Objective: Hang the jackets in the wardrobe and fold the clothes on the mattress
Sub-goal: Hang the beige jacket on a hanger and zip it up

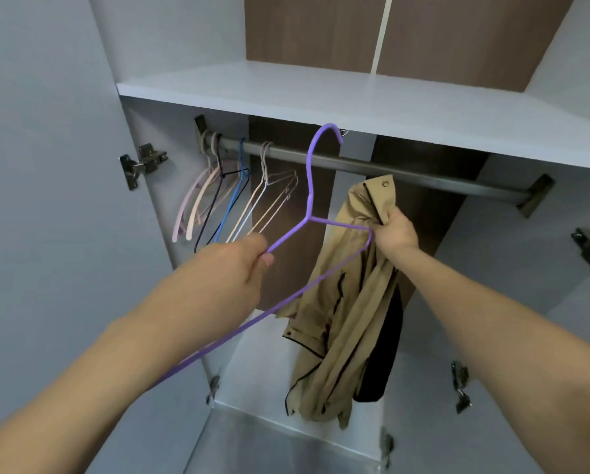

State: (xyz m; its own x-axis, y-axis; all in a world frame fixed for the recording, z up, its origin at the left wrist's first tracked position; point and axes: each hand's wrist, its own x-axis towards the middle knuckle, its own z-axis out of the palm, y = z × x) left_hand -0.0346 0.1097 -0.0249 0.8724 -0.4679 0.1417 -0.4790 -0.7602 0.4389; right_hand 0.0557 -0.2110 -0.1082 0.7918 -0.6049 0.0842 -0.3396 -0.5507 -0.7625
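The left hand [249, 258] grips the purple hanger [309, 203] by its shoulder wire. The right hand [394, 230] bunches the tan jacket [348, 319] at its collar (likely to thread the hanger in), below the rail [423, 174].

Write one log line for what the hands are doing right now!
left hand: holds purple hanger | right hand: grips tan jacket | hanger off the rail | jacket not yet hung

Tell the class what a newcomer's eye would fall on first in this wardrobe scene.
The purple hanger stands out at centre, its arm pinched by the left hand, hook raised near the rail. Beside it, the right hand grips a bunched beige jacket that dangles below. Empty hangers cluster at the rail's left end.
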